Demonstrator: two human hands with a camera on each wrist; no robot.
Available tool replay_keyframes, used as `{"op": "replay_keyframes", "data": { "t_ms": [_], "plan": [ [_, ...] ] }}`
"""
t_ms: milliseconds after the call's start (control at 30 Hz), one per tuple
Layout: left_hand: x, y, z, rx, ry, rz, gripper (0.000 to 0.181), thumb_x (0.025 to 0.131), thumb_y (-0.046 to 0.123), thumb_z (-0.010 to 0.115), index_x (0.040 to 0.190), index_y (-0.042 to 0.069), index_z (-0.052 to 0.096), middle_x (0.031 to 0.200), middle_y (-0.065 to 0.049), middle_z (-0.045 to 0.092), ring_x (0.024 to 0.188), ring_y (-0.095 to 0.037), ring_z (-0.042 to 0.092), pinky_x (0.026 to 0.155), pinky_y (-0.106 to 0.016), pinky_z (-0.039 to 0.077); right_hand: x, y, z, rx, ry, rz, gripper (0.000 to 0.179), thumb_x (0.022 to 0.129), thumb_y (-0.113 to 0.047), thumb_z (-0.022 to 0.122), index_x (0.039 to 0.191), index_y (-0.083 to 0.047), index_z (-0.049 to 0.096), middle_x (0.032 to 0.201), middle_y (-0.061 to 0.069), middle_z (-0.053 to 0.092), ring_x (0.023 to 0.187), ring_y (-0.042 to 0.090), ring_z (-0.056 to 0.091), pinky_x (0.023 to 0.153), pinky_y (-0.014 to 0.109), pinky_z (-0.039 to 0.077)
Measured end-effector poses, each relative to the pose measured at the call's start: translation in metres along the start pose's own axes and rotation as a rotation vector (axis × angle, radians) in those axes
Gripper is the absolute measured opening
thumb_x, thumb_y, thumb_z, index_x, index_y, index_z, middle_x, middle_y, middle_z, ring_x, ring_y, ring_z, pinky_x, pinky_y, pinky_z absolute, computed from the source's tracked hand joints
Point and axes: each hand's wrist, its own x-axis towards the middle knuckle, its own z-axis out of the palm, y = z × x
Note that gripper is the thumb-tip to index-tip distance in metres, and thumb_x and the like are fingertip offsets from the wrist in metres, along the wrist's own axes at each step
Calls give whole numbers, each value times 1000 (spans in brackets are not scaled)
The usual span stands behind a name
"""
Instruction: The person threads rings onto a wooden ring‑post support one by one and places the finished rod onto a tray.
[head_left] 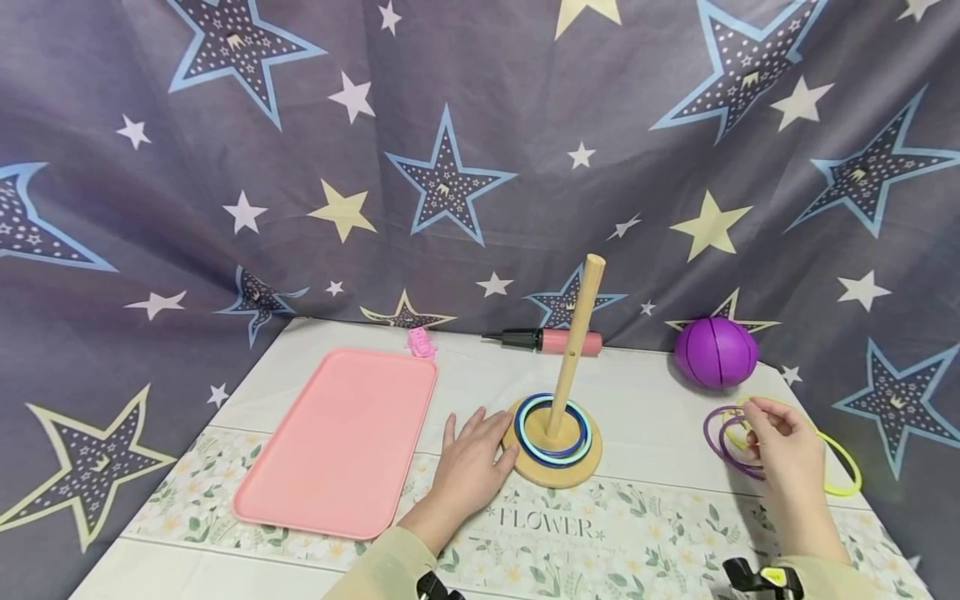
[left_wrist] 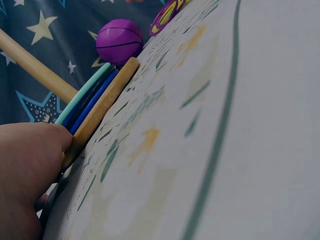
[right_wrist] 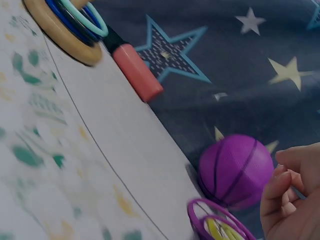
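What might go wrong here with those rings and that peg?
The purple rings and yellow rings overlap by the right hand, so picking up one might drag another along. The purple ball sits close to them and could roll if nudged. The left hand is at the edge of the round wooden base, so a careless push might shift the peg and the stacked rings around it.

I see my peg stand [head_left: 573, 350] is of smooth wood, mint ring [head_left: 555, 461] of glossy plast. (tray [head_left: 341, 442] also plast., but matt).
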Motion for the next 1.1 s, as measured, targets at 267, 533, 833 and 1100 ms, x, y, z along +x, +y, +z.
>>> {"op": "replay_keyframes", "data": {
  "t_ms": [267, 533, 833, 1100],
  "plan": [
    [-1, 0, 0, -7, 5, 3, 54, 112, 37, 64, 159, 11, 60, 162, -5, 60, 158, -36, 42, 131, -71, 11, 10, 3, -25, 28, 102, 32, 15, 102, -15, 81, 114, -21, 74, 82, -9, 67, 56, 9, 59, 42, 23, 48],
    [0, 2, -1, -3, 11, 10, 54, 112, 37, 64, 159, 11, 60, 161, -6, 60, 158, -37, 43, 131, -72, 12, 19, 10, -45, 47, 162, 55, 17, 102, -10, 78, 114, -21, 72, 82, -11, 70, 53, 8, 58, 41, 23, 48],
    [0, 2, -2, 3, 9, 11, 54, 112, 37, 64, 159, 11, 60, 161, -6, 60, 158, -37, 43, 130, -73, 13, 28, 22, -56, -58, 169, 91, 24, 105, -16, 75, 128, -19, 68, 78, -20, 68, 52, 6, 57, 42, 21, 49],
    [-1, 2, -2, 10, 5, 9, 54, 112, 37, 64, 159, 11, 60, 161, -6, 60, 158, -37, 43, 130, -72, 13, 33, 29, -59, -128, 204, 111, 43, 101, -19, 81, 142, -16, 67, 78, -22, 64, 52, 5, 58, 42, 22, 50]
  ]
}}
